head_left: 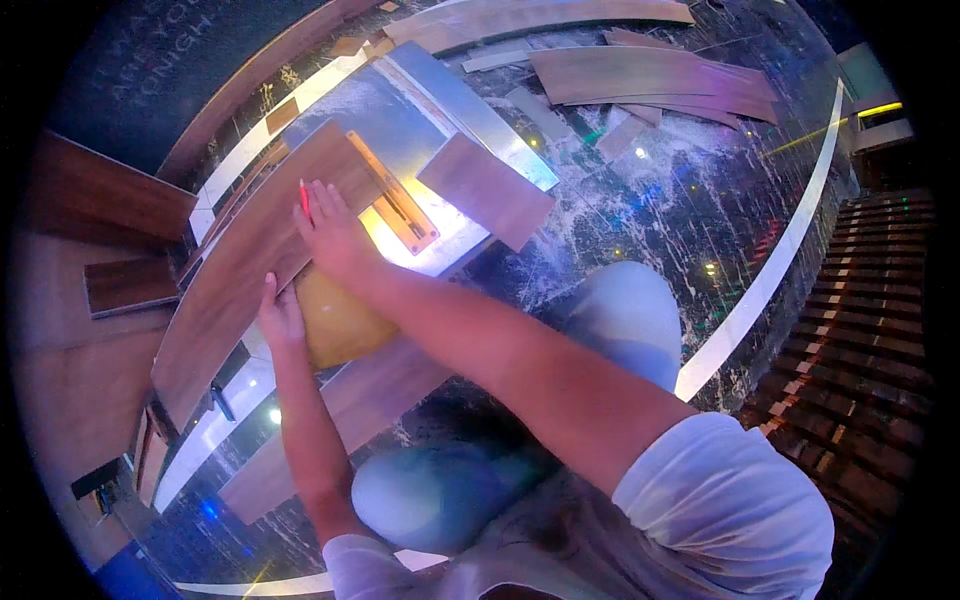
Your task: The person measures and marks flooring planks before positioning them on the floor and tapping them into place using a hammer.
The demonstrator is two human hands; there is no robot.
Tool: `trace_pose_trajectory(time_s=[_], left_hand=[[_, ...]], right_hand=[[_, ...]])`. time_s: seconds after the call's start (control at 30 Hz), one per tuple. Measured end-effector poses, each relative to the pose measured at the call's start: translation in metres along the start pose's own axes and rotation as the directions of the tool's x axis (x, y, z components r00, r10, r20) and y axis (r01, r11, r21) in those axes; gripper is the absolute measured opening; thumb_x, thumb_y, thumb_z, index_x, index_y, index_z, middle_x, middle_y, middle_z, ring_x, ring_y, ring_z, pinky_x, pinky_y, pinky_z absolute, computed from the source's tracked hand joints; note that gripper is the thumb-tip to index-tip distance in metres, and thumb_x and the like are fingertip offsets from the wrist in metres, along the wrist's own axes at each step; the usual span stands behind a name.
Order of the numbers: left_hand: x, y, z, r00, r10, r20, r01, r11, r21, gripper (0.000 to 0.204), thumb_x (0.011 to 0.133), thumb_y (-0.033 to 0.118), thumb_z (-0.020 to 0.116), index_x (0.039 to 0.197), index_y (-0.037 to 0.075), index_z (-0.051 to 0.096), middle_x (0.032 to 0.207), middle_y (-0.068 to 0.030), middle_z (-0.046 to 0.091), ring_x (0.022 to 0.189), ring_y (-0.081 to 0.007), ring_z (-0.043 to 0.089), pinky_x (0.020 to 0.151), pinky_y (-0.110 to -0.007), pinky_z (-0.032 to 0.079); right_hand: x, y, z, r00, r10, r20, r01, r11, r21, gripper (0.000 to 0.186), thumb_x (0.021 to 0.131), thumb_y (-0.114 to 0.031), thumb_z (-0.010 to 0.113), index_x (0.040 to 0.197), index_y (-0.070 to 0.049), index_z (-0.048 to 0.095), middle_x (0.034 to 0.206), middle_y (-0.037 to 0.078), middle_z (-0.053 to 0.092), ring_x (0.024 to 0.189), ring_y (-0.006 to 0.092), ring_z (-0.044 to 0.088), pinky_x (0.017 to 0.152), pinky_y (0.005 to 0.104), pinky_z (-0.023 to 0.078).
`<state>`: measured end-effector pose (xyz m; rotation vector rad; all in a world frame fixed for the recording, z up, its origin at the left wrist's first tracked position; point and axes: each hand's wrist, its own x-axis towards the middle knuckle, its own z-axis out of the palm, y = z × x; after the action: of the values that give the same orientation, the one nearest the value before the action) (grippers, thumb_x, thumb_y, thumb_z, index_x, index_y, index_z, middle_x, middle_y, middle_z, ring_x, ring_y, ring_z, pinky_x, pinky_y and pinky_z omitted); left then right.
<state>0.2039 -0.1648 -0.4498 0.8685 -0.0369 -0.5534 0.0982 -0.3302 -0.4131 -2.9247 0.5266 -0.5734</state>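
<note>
A long wood-patterned plank (220,300) lies diagonally over a shiny metal-topped surface (400,100) and a mustard-yellow piece (335,325). My right hand (335,230) presses on the plank, a red pencil (305,200) held among its fingers. My left hand (282,310) grips the plank's near edge lower down, its fingers partly hidden. Beside the plank's far end is a yellow straight tool (390,190) with a dark slot. A shorter plank piece (485,190) rests on the metal to the right.
Several loose planks (650,80) lie on the dusty dark floor (720,230) at the back. Brown boards (100,210) stand along the left, and another plank (340,420) lies beside my knees. Dark slats (840,310) run down the right side.
</note>
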Motion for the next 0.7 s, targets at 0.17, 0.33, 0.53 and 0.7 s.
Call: trace_pose_trajectory(time_s=[0.17,0.33,0.53,0.7], left_hand=[[-0.005,-0.001,-0.009,0.999,-0.033,0.038,0.032,0.999,0.012,0.048,0.100,0.004,0.056,0.144,-0.007,0.039,0.148,-0.0197,0.046,0.137,-0.0307,0.044,0.122,-0.045,0.031],[-0.020,-0.001,0.002,0.998,-0.056,0.000,0.056,0.998,0.009,0.049,0.099,0.004,0.056,0.143,-0.010,0.038,0.149,-0.0209,0.044,0.138,-0.0309,0.043,0.124,-0.045,0.028],[-0.034,0.001,0.003,0.998,-0.057,-0.011,0.057,0.998,0.008,0.049,0.098,0.004,0.059,0.142,-0.009,0.041,0.148,-0.0204,0.046,0.138,-0.0300,0.044,0.124,-0.045,0.028],[-0.039,-0.001,0.003,0.997,-0.076,-0.012,0.076,0.997,0.012,0.048,0.098,0.002,0.060,0.141,-0.008,0.042,0.146,-0.0198,0.048,0.136,-0.0296,0.046,0.123,-0.045,0.029]], right_hand=[[-0.006,-0.003,-0.004,1.000,0.002,0.020,-0.002,1.000,-0.013,0.055,0.098,-0.021,0.042,0.148,0.003,0.041,0.156,0.033,0.031,0.149,0.0433,0.027,0.124,0.0532,0.014],[-0.017,-0.002,-0.009,1.000,0.007,0.003,-0.007,1.000,-0.016,0.055,0.098,-0.022,0.042,0.148,0.003,0.041,0.157,0.032,0.031,0.149,0.0429,0.027,0.124,0.0526,0.014],[-0.027,-0.007,-0.014,1.000,0.004,-0.016,-0.004,1.000,-0.019,0.055,0.098,-0.022,0.044,0.147,0.002,0.043,0.156,0.031,0.032,0.149,0.0424,0.027,0.124,0.0524,0.014],[-0.034,-0.006,-0.013,0.998,0.026,-0.055,-0.025,1.000,0.018,0.054,0.097,-0.022,0.045,0.145,0.002,0.045,0.156,0.030,0.032,0.148,0.0422,0.028,0.124,0.0521,0.015]])
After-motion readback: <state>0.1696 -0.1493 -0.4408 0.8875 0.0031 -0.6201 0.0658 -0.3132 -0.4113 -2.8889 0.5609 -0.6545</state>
